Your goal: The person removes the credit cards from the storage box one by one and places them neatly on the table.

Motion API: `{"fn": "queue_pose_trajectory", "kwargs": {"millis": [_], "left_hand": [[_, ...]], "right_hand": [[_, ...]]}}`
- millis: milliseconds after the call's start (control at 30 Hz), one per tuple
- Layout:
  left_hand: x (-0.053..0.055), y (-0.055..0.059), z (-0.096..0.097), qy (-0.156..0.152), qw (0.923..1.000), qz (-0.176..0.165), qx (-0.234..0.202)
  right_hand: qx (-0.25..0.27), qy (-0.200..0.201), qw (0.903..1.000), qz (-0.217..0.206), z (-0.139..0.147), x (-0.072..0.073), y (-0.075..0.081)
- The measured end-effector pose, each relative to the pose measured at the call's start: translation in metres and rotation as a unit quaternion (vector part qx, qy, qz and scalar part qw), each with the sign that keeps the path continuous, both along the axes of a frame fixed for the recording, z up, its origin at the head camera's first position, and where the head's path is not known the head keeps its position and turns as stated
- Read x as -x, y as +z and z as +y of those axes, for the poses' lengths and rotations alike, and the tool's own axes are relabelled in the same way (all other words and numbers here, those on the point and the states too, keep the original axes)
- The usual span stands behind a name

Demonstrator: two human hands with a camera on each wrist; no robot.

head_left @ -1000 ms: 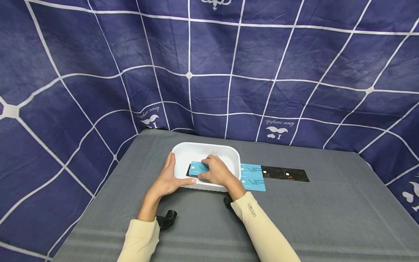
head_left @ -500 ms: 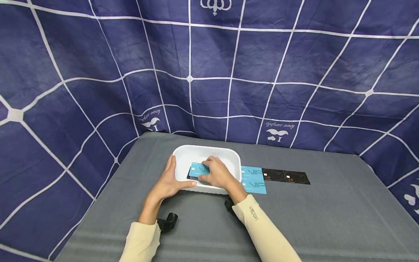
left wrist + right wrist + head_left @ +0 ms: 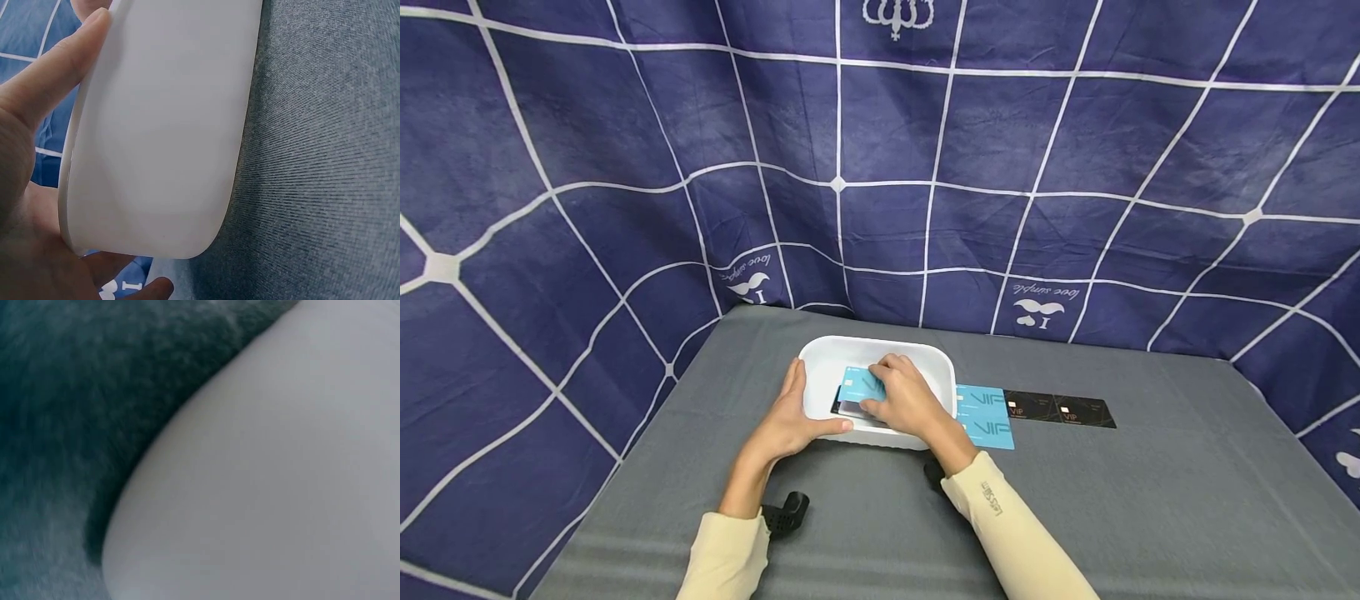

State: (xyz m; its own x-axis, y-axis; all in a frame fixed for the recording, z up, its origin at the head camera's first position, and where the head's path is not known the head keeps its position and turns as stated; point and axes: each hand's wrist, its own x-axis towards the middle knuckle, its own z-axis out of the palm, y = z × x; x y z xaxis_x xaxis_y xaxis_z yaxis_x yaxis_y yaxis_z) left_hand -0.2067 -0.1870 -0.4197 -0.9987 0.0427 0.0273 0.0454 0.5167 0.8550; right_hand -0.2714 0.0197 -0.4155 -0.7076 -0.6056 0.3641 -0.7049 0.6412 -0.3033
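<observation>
A white plastic tray stands on the grey cloth. My left hand holds its near left corner, the thumb along the front rim and the fingers at the left side. Inside the tray, my right hand pinches a light blue VIP card between thumb and fingers. The card is tilted up, and a greyish card with a black edge beside it shows beneath. The tray's outer wall fills the left wrist view; only its wall and blurred cloth show in the right wrist view.
Two blue VIP cards lie right against the tray's right side. Two black VIP cards continue that row to the right. A blue curtain with white lines hangs behind the grey table.
My right hand has raised and tilted the blue card, so more of the greyish card under it shows. The left hand keeps its place on the tray. The head view has shifted slightly.
</observation>
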Motion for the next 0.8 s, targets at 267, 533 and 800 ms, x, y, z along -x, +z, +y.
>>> {"fn": "queue_pose_trajectory", "kwargs": {"millis": [267,533,800], "left_hand": [[0.0,0.0,-0.003,0.001,1.0,0.0,0.006],[0.0,0.0,-0.001,-0.003,0.9999,0.001,0.011],[0.001,-0.001,0.0,-0.002,0.9998,0.002,0.018]], "right_hand": [[-0.007,0.016,0.9998,0.012,0.01,-0.008,0.015],[-0.007,0.025,0.9991,0.033,0.033,-0.02,0.025],[-0.011,0.017,0.998,0.06,0.058,-0.03,0.031]]}}
